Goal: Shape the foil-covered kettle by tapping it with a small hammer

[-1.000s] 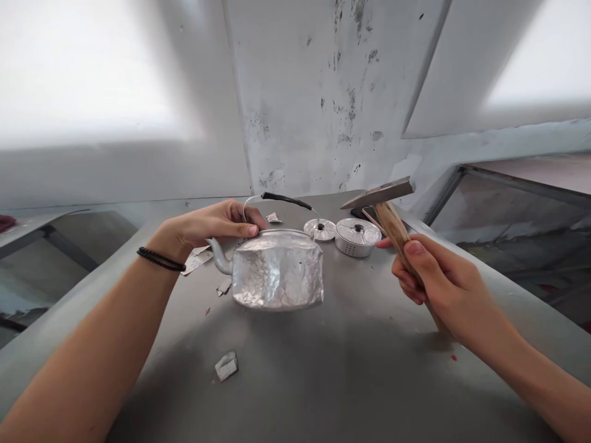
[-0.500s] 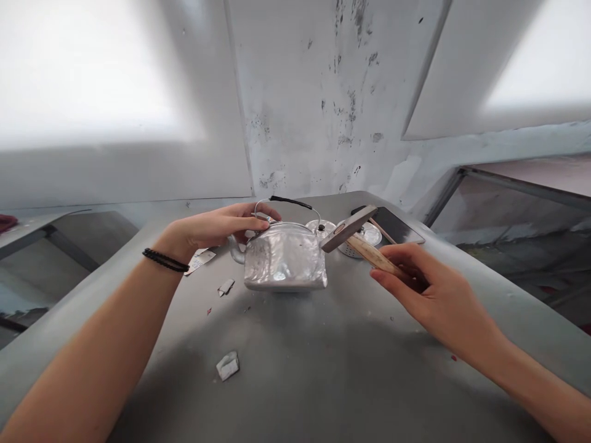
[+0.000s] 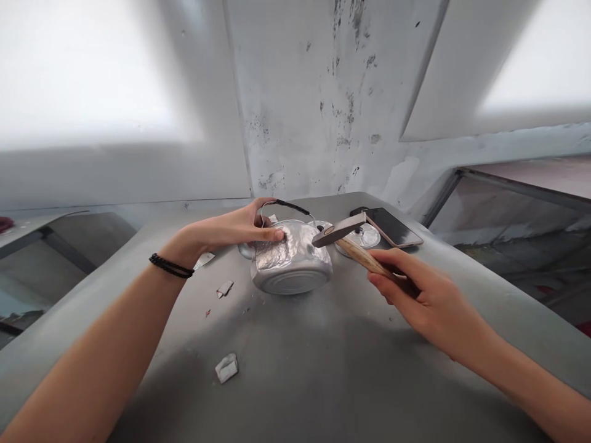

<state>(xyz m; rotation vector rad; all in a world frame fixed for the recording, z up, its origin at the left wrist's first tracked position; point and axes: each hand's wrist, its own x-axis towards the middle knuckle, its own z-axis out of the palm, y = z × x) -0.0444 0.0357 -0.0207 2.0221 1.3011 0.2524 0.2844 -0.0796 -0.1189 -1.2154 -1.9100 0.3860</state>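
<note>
Grey metal table under stained white walls. The left hand grips the kettle, tipped back mid-table with its base showing. The right hand is closed on a hammer, whose head is at the kettle's right shoulder and half hides a pot. A phone lies behind, and paper scraps to the left.

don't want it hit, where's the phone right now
In the head view the phone lies flat at the far right of the grey table, just behind the head of the hammer and right of the tilted kettle.
</note>
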